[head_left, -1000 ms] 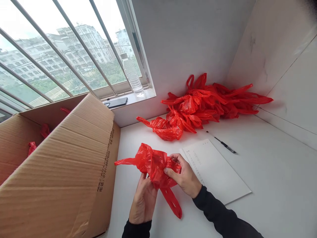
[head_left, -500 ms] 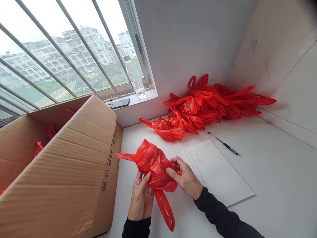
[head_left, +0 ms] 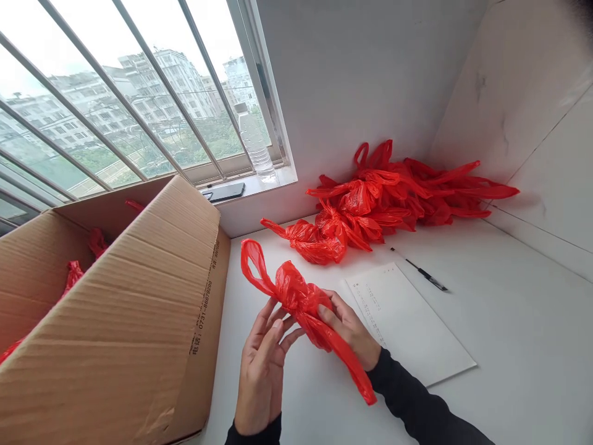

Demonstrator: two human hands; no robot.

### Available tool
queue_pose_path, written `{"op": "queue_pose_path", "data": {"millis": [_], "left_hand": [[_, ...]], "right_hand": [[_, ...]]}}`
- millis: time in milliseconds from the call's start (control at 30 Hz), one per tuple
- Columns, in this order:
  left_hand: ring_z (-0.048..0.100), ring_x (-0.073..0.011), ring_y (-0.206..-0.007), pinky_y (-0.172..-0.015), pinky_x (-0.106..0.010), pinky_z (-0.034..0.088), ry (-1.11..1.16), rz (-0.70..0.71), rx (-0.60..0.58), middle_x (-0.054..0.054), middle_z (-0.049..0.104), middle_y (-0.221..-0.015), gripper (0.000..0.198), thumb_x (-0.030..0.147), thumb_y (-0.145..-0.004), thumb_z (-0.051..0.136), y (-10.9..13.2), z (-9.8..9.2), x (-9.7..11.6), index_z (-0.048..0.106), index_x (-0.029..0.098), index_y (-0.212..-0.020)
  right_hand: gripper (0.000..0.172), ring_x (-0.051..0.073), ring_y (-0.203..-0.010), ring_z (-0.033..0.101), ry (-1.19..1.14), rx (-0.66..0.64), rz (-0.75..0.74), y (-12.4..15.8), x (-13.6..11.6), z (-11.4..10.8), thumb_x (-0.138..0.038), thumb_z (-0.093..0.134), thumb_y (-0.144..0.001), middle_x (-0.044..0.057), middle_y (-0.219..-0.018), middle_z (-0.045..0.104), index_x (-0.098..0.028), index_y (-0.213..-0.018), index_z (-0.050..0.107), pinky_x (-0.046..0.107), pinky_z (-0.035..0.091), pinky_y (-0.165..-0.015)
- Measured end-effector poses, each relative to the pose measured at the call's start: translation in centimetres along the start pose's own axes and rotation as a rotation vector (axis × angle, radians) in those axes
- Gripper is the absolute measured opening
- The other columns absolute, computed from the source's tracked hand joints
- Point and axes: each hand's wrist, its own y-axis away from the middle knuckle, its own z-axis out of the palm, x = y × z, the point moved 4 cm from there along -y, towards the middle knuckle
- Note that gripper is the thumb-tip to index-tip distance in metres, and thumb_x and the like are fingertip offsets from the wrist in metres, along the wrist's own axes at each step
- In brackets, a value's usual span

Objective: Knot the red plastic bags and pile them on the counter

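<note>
A knotted red plastic bag (head_left: 299, 295) is held above the white tabletop. My right hand (head_left: 352, 330) grips its lower part, and one handle trails down over my wrist toward the lower right. The other handle loop stands up at the upper left. My left hand (head_left: 264, 364) is beside the bag with its fingers stretched out, fingertips touching the underside of the knot. A pile of similar knotted red bags (head_left: 370, 204) lies in the far corner against the wall.
A large open cardboard box (head_left: 139, 296) stands at the left with red bags inside. A sheet of paper (head_left: 407, 321) and a black pen (head_left: 424, 272) lie right of my hands. A water bottle (head_left: 252, 145) and a phone (head_left: 225, 191) sit on the window sill.
The bag has been pulled into a tighter, longer bundle. The hanging handle swung from below my left hand over to my right wrist. My left hand let go and spread its fingers.
</note>
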Motion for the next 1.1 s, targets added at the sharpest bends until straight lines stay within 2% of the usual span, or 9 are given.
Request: {"op": "queue_pose_path", "data": {"millis": [67,200,400,500,600,800,867,967,1100], "left_hand": [[0.065,-0.0251,-0.096,-0.073,-0.034,0.057,-0.028,0.022,0.079,-0.012,0.068,-0.112,0.044,0.029,-0.082,0.07,-0.2,-1.1,0.0,0.061,0.019,-0.123],[0.061,-0.0174,-0.072,-0.054,-0.027,0.051,-0.059,-0.071,0.255,-0.006,0.067,-0.088,0.039,0.027,-0.074,0.077,-0.5,-3.1,-1.7,0.062,0.017,-0.109],[0.062,-0.0253,-0.101,-0.078,-0.037,0.054,0.017,-0.191,0.091,-0.013,0.067,-0.114,0.036,0.043,-0.083,0.069,0.3,-1.1,-3.6,0.063,0.018,-0.109],[0.064,-0.0217,-0.095,-0.081,-0.034,0.053,0.032,-0.147,0.154,-0.01,0.069,-0.108,0.034,0.042,-0.078,0.075,0.2,-1.2,-3.6,0.066,0.018,-0.1],[0.065,-0.0181,-0.087,-0.08,-0.033,0.054,0.077,-0.118,0.229,-0.007,0.071,-0.102,0.035,0.039,-0.074,0.08,-0.2,-2.2,-3.7,0.064,0.019,-0.098],[0.061,-0.0239,-0.108,-0.08,-0.036,0.055,-0.026,-0.15,0.286,-0.01,0.064,-0.123,0.046,0.043,-0.081,0.071,1.3,-2.5,-2.8,0.057,0.026,-0.121],[0.06,-0.0255,-0.109,-0.074,-0.034,0.054,-0.076,-0.178,0.212,-0.011,0.062,-0.126,0.044,0.051,-0.085,0.062,2.3,-1.4,-2.6,0.059,0.025,-0.12],[0.066,-0.0246,-0.095,-0.065,-0.029,0.05,-0.089,-0.158,0.11,-0.011,0.069,-0.107,0.042,0.055,-0.08,0.067,2.9,-0.1,-2.7,0.064,0.021,-0.103],[0.062,-0.0178,-0.064,-0.054,-0.025,0.044,-0.084,-0.059,0.228,-0.004,0.067,-0.074,0.042,0.046,-0.062,0.082,3.0,-0.4,-1.6,0.06,0.019,-0.086]], "right_hand": [[0.043,0.016,-0.059,0.057,-0.097,0.005,0.058,-0.1,-0.1,-0.2,-0.055,0.054,-0.091,0.0,-0.076,0.065,-0.025,-0.121,0.055,0.03,0.046,-0.055],[0.039,0.02,-0.071,0.064,-0.242,0.058,0.083,-0.4,0.5,-0.6,-0.055,0.056,-0.09,0.003,-0.088,0.069,-0.024,-0.114,0.061,0.034,0.052,-0.063],[0.041,0.026,-0.091,0.065,-0.288,0.097,-0.026,-0.4,2.2,-0.7,-0.052,0.071,-0.078,0.004,-0.093,0.074,-0.025,-0.109,0.067,0.038,0.056,-0.073],[0.041,0.028,-0.084,0.067,-0.246,0.069,0.037,-0.1,2.8,-0.5,-0.05,0.074,-0.074,0.004,-0.083,0.074,-0.024,-0.105,0.07,0.04,0.056,-0.07],[0.037,0.026,-0.076,0.068,-0.199,0.013,0.111,0.1,2.9,-0.2,-0.053,0.063,-0.083,0.004,-0.08,0.073,-0.025,-0.107,0.069,0.04,0.056,-0.066],[0.037,0.022,-0.078,0.062,0.072,0.064,-0.087,0.0,1.1,-0.1,-0.055,0.048,-0.093,0.003,-0.088,0.069,-0.024,-0.106,0.063,0.036,0.052,-0.072],[0.035,0.021,-0.081,0.061,0.211,0.05,-0.15,0.4,0.6,0.2,-0.054,0.05,-0.093,0.003,-0.091,0.067,-0.023,-0.104,0.062,0.035,0.051,-0.078],[0.033,0.022,-0.089,0.061,0.377,0.022,-0.185,1.4,0.7,0.7,-0.053,0.055,-0.09,0.003,-0.096,0.065,-0.023,-0.104,0.06,0.034,0.051,-0.081],[0.037,0.024,-0.094,0.061,0.406,-0.038,-0.168,2.6,1.5,1.1,-0.055,0.055,-0.089,0.005,-0.106,0.065,-0.025,-0.11,0.058,0.035,0.052,-0.084]]}}
